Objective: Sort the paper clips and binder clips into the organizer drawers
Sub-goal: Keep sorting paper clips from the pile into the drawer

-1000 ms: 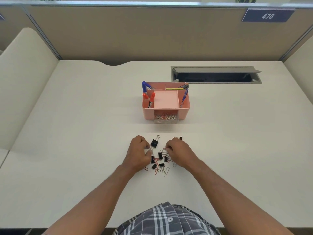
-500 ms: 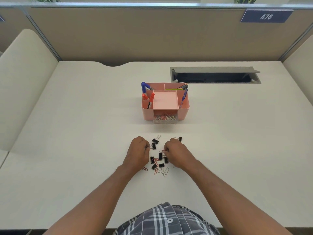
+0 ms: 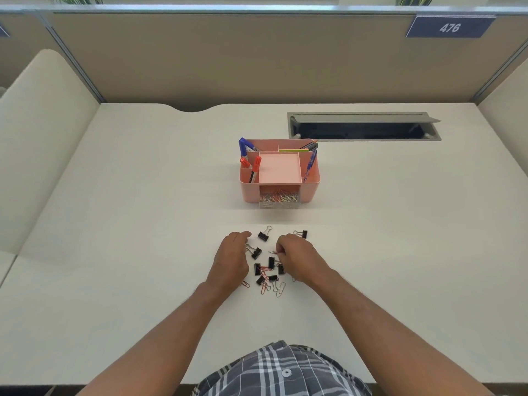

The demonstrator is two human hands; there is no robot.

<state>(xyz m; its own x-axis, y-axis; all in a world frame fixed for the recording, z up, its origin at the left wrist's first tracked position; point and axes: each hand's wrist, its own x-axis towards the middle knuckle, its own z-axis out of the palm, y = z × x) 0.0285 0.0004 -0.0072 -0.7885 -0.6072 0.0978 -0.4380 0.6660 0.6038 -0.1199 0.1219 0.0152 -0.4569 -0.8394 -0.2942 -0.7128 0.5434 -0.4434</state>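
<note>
Several black binder clips (image 3: pixel 271 270) and pink and silver paper clips (image 3: pixel 280 289) lie scattered on the desk between my hands. Two more binder clips (image 3: pixel 263 235) (image 3: pixel 303 233) lie just beyond my fingers. My left hand (image 3: pixel 232 260) rests curled at the left of the pile, with its thumb next to a binder clip (image 3: pixel 256 253); what its fingers cover is hidden. My right hand (image 3: pixel 297 257) pinches a pink paper clip (image 3: pixel 273 252) at the right of the pile. Farther back stands the pink organizer (image 3: pixel 249 191), whose clear front drawer (image 3: pixel 279 200) is pulled slightly out and full of paper clips.
Pens and markers (image 3: pixel 254 167) stand in the organizer's side compartments. An open grey cable slot (image 3: pixel 363 130) is set into the desk behind it. Partition walls close off the back and both sides. The desk's near edge is at my shirt.
Both hands stayed at the pile with small finger movements. My left hand drew back a little and uncovered a binder clip by its thumb. My right fingertips closed on a paper clip.
</note>
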